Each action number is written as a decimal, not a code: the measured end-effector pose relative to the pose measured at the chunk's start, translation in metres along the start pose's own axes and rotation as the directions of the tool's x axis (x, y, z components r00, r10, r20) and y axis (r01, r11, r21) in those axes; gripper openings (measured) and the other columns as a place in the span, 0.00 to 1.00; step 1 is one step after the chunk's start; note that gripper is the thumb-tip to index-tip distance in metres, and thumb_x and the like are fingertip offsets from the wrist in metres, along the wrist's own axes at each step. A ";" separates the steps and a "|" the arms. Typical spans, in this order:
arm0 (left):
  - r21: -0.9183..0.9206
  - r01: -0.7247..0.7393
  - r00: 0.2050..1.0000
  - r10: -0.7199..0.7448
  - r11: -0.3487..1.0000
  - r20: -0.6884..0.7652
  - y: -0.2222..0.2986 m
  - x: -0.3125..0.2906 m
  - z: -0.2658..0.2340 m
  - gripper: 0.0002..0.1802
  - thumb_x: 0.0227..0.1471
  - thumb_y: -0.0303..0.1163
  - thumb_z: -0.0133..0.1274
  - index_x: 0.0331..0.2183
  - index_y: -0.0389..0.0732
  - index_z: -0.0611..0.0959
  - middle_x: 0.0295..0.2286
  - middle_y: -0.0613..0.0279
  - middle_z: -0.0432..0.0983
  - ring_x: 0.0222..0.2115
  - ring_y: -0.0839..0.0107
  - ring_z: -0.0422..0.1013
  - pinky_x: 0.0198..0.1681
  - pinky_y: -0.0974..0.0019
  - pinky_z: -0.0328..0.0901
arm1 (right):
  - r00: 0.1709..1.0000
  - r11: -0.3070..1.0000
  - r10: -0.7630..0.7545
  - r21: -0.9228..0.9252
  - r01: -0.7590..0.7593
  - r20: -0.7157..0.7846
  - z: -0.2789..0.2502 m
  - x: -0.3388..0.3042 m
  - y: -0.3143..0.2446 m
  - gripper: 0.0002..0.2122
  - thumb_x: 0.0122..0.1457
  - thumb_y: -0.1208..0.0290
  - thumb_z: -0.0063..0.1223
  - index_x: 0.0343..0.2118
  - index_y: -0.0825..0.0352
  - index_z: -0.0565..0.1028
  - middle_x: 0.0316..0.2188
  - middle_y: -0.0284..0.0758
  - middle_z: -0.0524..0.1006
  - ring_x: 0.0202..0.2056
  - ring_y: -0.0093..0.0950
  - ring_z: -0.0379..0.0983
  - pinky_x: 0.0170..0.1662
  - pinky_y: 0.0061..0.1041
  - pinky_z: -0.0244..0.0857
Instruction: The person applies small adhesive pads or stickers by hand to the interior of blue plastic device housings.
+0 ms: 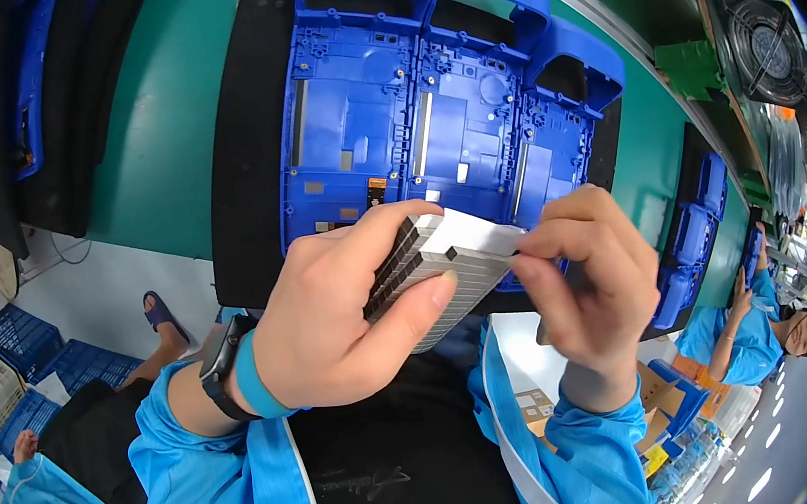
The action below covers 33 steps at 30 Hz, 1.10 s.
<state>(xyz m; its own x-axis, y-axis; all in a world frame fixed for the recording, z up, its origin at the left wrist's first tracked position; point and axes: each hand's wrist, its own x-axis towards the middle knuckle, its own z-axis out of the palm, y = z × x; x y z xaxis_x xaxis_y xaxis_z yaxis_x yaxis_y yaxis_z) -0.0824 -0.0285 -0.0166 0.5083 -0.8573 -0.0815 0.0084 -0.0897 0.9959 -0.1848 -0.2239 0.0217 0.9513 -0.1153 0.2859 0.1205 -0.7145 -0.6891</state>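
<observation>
My left hand (pixel 335 311) grips a stack of sheets (pixel 471 272) with rows of narrow grey strips and a white backing, thumb on the near face and fingers behind. At the stack's right corner, my right hand (pixel 592 269) is closed in a pinch, thumb and forefinger together. Whether a peeled strip lies between those fingertips is too small to tell. Just beyond both hands, three blue plastic housings (pixel 357 117) with handle-like frames lie side by side on a black mat (pixel 244 141). Their inner faces show small brass-coloured inserts and pale grey patches.
The green bench (pixel 147 132) carries more blue housings (pixel 690 247) to the right and black padded pieces (pixel 53 104) at the left. A fan (pixel 768 51) stands far right. Co-workers (pixel 751 330) sit on both sides. Blue crates (pixel 21 339) stand low at left.
</observation>
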 end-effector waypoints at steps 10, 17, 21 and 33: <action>0.197 -0.184 0.978 0.198 0.963 -0.058 0.008 0.003 -0.004 0.20 0.48 0.22 0.56 0.44 0.27 0.75 0.30 0.48 0.79 0.28 0.58 0.79 0.33 0.66 0.70 | 0.998 0.998 -0.046 0.037 0.044 0.045 0.022 0.008 -0.008 0.09 0.44 0.86 0.62 0.28 0.72 0.74 0.25 0.38 0.73 0.25 0.27 0.70 0.26 0.22 0.62; 0.048 0.011 1.000 -0.011 0.999 0.013 0.016 0.000 -0.012 0.22 0.51 0.26 0.56 0.47 0.27 0.73 0.31 0.50 0.79 0.31 0.61 0.79 0.36 0.67 0.70 | 0.985 0.991 -0.127 -0.036 0.131 0.115 0.025 0.011 -0.008 0.10 0.42 0.88 0.59 0.26 0.69 0.71 0.25 0.38 0.72 0.24 0.30 0.67 0.24 0.27 0.60; 0.013 -0.047 0.983 0.049 0.999 -0.174 0.002 -0.005 -0.015 0.22 0.52 0.28 0.56 0.47 0.27 0.73 0.28 0.43 0.79 0.28 0.53 0.79 0.31 0.63 0.71 | 0.983 0.978 -0.177 0.121 0.171 0.042 0.018 0.014 -0.007 0.06 0.45 0.84 0.54 0.25 0.69 0.70 0.23 0.37 0.68 0.24 0.30 0.64 0.27 0.27 0.56; -0.250 -0.256 0.692 -0.004 0.934 -0.722 -0.045 -0.006 -0.080 0.23 0.59 0.35 0.51 0.52 0.32 0.75 0.42 0.54 0.79 0.41 0.70 0.76 0.46 0.72 0.66 | 0.901 0.997 0.025 -0.082 0.012 0.434 0.019 0.039 0.024 0.05 0.51 0.86 0.52 0.29 0.71 0.70 0.28 0.39 0.70 0.29 0.36 0.68 0.33 0.29 0.63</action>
<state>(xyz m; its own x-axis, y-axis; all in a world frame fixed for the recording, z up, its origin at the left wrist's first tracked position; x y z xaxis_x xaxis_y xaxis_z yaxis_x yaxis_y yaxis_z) -0.0167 0.0217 -0.0574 0.9734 -0.2267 -0.0324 0.0931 0.2624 0.9605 -0.1392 -0.2326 0.0036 0.9829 0.1776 -0.0487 0.1080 -0.7703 -0.6284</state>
